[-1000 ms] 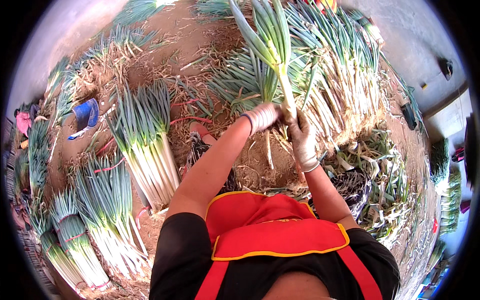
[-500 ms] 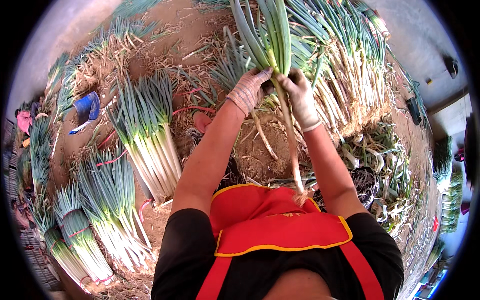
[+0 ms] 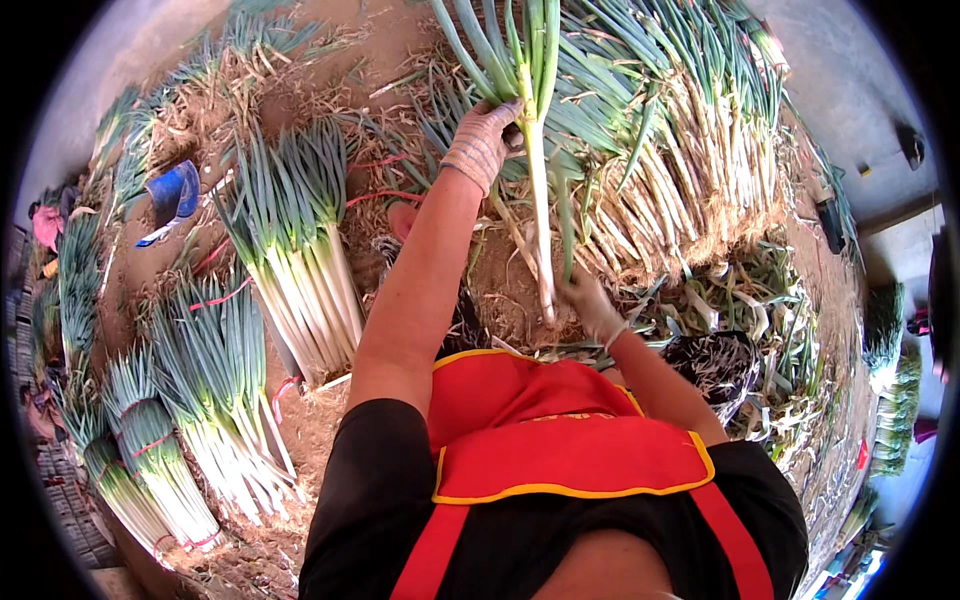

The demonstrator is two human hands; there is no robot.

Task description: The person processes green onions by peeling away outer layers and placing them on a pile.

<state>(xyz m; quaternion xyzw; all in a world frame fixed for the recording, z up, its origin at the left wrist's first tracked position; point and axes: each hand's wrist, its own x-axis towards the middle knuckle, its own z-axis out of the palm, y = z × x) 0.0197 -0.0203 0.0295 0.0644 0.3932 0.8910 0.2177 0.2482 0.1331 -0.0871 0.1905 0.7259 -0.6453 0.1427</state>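
The left hand (image 3: 484, 148) is closed around the upper stem of a long leek (image 3: 538, 210), which is held above the middle of the floor (image 3: 370, 45), root end pointing toward the wearer; the stem conceals part of the fingers, and the leaf tips are cut off by the upper limit of the view. The right hand (image 3: 597, 308), beside the root end, is closed on the lower end of a green leaf strip (image 3: 565, 220); its fingertips are blurred, and contact with the stem cannot be determined. The left forearm (image 3: 420, 255) partly covers a foot (image 3: 402, 222). A dense row of leeks (image 3: 700, 150) lies toward the floor's far right corner, with leaf scraps (image 3: 790, 345) heaped nearer. Two leek stacks (image 3: 300, 255) occupy the left half; tied bundles (image 3: 165, 480) lie at the near left corner. A blue object (image 3: 173, 197) of unclear kind lies near the left edge.
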